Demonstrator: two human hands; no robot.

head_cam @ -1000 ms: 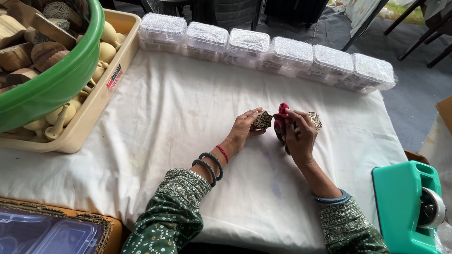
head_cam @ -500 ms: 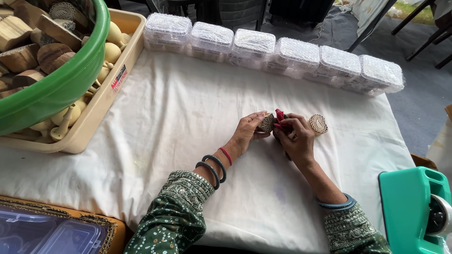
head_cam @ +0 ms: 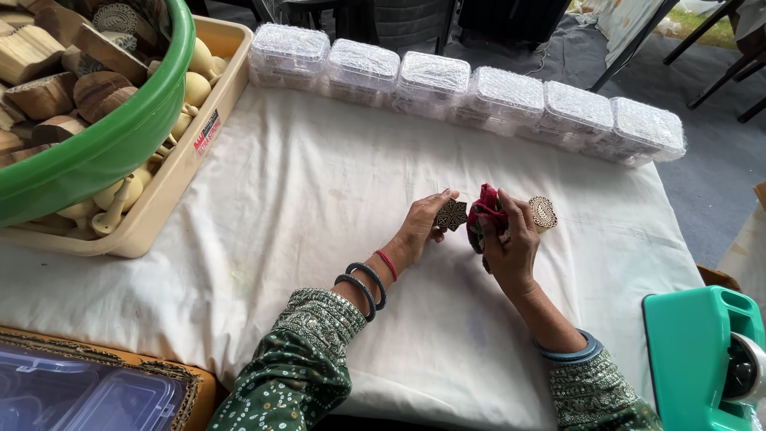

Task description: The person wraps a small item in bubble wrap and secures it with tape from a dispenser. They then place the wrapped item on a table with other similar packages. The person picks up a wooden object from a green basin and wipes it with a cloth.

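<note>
My left hand (head_cam: 421, 227) pinches a small carved wooden block (head_cam: 452, 214) with a star-like pattern, held just above the white cloth (head_cam: 303, 207). My right hand (head_cam: 511, 247) is closed around a crumpled red cloth (head_cam: 483, 206), which sits right next to the star block. A second carved wooden block (head_cam: 543, 212), oval with a fine pattern, lies on the white cloth just beyond my right hand's fingers.
A row of several clear lidded boxes (head_cam: 471, 92) lines the far edge. At the left, a green tub (head_cam: 104, 136) of wooden blocks rests in a beige tray (head_cam: 171, 187) of pale wooden handles. A teal tape dispenser (head_cam: 706, 359) stands at the right; clear plastic lids (head_cam: 80, 395) lie near left.
Both hands stayed together at the middle of the cloth. The star block has turned so its carved face shows, and the oval block now lies clear of my right hand.
</note>
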